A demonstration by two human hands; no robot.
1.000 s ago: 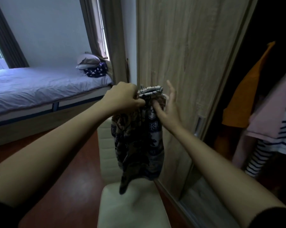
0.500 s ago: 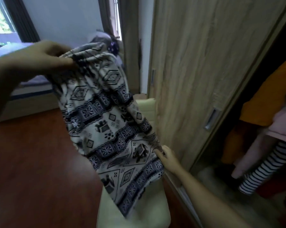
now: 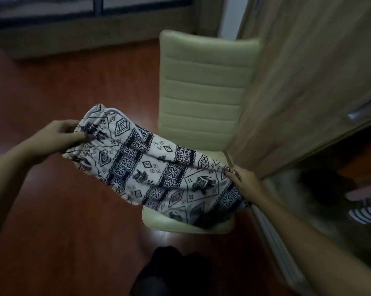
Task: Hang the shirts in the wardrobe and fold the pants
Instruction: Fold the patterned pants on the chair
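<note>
Both hands are clamped on one garment: the white cotton pants with a black geometric and elephant print [image 3: 159,169] are stretched between them over the seat of the pale cream padded chair [image 3: 203,86]. The gathered waistband is pinched by the left hand [image 3: 58,137] out over the dark red wooden floor [image 3: 52,210], and the leg end is gripped by the right hand [image 3: 246,182] just beside the light oak wardrobe door [image 3: 308,71]. The long axis of the pants runs from upper left to lower right, nearly level, with the hem corner drooping onto the chair's front edge. The right hand is judged the nearer to the seat, so a lay-down or first fold would probably be led from that end. Compared with half a second ago, the waistband has been brought down from head height, the cloth has swung from a steep hang toward the horizontal, and the view has tipped downward.
</note>
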